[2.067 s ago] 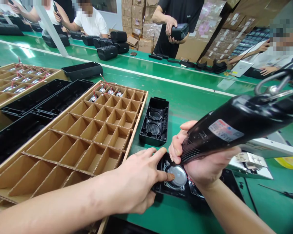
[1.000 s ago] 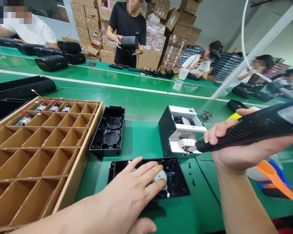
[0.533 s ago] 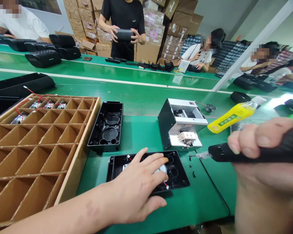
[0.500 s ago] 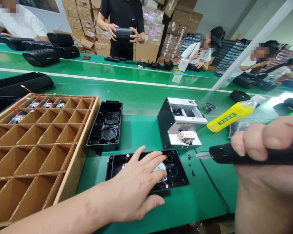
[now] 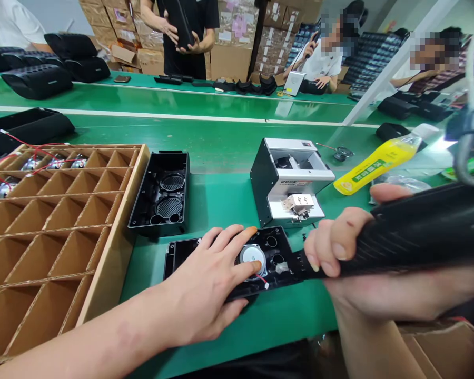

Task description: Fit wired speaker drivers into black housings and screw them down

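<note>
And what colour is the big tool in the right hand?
The tool is black; the head view shows it best.

Cartons are stacked high at back; green bench is crossed by white line; white post is seen at right

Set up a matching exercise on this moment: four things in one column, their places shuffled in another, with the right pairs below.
1. Black power driver
2. Yellow bottle
3. Silver speaker
4. Divided tray

A. Inside the black housing beneath the left hand
B. Along the picture's left edge
C. Gripped in the right hand
D. Right of the boxy machine in the picture

Pairs: 1-C, 2-D, 3-A, 4-B
</note>
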The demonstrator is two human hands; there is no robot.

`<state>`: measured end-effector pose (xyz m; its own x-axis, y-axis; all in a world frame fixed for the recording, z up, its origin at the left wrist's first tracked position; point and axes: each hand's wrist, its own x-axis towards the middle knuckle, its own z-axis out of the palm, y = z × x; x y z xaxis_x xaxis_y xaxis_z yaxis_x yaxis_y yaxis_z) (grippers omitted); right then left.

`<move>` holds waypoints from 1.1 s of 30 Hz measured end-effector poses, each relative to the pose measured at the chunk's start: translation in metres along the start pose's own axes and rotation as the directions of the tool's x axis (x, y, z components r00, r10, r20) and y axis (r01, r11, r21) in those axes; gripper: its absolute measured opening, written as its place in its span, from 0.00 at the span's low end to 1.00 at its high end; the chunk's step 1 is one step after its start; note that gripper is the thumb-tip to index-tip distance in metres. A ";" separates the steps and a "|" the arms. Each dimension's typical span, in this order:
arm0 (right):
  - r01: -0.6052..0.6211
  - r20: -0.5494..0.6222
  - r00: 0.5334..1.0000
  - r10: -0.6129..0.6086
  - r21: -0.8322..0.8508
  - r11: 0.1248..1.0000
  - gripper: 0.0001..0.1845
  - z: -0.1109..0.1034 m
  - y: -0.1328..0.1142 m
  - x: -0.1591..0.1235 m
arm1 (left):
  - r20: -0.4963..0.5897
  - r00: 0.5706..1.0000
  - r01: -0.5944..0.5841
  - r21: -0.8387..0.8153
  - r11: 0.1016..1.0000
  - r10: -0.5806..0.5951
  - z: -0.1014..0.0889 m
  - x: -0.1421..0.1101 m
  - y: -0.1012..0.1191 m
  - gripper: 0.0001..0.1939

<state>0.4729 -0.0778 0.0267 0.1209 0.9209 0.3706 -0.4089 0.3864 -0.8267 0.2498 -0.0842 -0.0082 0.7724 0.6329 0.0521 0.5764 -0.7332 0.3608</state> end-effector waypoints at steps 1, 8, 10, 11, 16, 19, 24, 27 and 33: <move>0.020 0.026 0.999 -0.021 0.015 1.000 0.26 0.001 0.003 0.000 | 0.001 1.000 0.001 -0.006 1.000 -0.001 0.001 0.000 0.000 0.26; 0.020 0.026 0.999 -0.021 0.041 0.999 0.31 -0.003 0.015 -0.004 | -0.036 0.999 -0.010 -0.025 1.000 0.009 0.004 -0.003 -0.004 0.26; 0.016 -0.002 1.000 -0.016 0.023 1.000 0.31 -0.004 0.016 -0.005 | -0.023 1.000 -0.008 -0.024 1.000 0.008 0.003 -0.003 -0.004 0.26; 0.022 -0.001 1.000 -0.022 0.018 1.000 0.32 -0.004 0.017 -0.005 | -0.018 1.000 -0.008 -0.024 1.000 0.008 0.003 -0.003 -0.004 0.26; 0.040 0.013 0.999 -0.040 0.003 0.999 0.33 -0.006 0.019 -0.006 | -0.046 0.999 -0.023 -0.023 0.999 0.022 0.005 -0.002 -0.005 0.27; 0.041 0.013 0.999 -0.041 0.006 0.999 0.33 -0.005 0.020 -0.008 | -0.047 0.999 -0.020 -0.013 1.000 0.020 0.007 -0.001 -0.005 0.27; 0.045 0.063 0.997 -0.045 -0.001 0.999 0.31 -0.001 0.021 -0.009 | -0.050 0.998 -0.025 -0.016 1.000 0.024 0.007 -0.002 -0.005 0.26; 0.040 0.134 0.990 -0.043 0.027 0.999 0.29 0.003 0.022 -0.011 | -0.034 0.999 -0.022 -0.012 1.000 0.022 0.005 -0.002 -0.005 0.26; 0.016 0.168 0.985 -0.027 0.063 0.998 0.30 0.003 0.028 -0.015 | -0.014 1.000 -0.026 -0.002 1.000 0.026 0.003 -0.002 -0.004 0.25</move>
<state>0.4573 -0.0810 -0.0007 -0.0216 0.8886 0.4581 -0.4632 0.3972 -0.7923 0.2470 -0.0829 -0.0127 0.7836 0.6167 0.0746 0.5554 -0.7493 0.3607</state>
